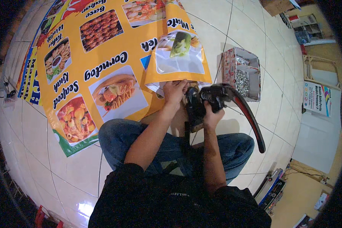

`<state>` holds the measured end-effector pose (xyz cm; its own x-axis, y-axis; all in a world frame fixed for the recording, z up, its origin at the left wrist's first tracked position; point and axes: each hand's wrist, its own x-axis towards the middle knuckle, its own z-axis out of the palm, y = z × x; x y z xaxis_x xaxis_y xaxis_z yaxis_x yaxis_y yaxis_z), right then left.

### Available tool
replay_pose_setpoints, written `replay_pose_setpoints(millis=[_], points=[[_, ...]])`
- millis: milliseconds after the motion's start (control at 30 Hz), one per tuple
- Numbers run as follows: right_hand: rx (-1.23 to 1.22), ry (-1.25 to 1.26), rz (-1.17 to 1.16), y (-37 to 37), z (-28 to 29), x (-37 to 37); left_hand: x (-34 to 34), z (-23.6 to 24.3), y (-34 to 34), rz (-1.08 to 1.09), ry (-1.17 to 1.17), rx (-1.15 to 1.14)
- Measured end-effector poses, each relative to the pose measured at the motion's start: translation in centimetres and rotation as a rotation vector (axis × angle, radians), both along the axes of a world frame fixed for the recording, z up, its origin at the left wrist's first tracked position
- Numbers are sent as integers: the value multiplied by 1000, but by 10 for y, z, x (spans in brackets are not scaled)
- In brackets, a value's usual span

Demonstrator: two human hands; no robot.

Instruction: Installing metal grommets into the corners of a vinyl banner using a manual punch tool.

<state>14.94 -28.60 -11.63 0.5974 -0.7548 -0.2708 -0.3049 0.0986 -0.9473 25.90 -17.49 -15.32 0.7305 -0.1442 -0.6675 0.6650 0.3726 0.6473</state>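
A large yellow printed vinyl banner (140, 97) lies over the floor, its near right part folded up toward me. My left hand (174, 93) is closed on the edge of that fold, the fingers partly hidden at the vinyl. Beside it, between my legs, stands a black hand-operated eyelet press (195, 108). Its long curved lever (250, 117), black with a red stripe, reaches out to the right. Closed against the right side of the press is my right hand (212, 117), thumb up; its other fingers are mostly hidden.
A cardboard box (259, 78) with two compartments of small shiny metal pieces sits right of the press. My crossed legs in jeans (119, 138) flank the work. Flat dark items (273, 192) lie at the lower right, and a white printed sign (317, 99) stands far right.
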Motion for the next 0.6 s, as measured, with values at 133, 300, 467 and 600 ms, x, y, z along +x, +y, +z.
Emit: replay_pose_setpoints(millis=[133, 300, 467, 600], points=[[-115, -81, 43, 14, -2, 40, 0, -1, 0, 81, 19, 0], [-85, -47, 103, 25, -4, 62, 0, -11, 1, 97, 31, 73], [-139, -28, 142, 36, -13, 74, -4, -22, 4, 85, -232, 256], [2, 5, 429, 11, 3, 72, -3, -23, 6, 104, -35, 140]])
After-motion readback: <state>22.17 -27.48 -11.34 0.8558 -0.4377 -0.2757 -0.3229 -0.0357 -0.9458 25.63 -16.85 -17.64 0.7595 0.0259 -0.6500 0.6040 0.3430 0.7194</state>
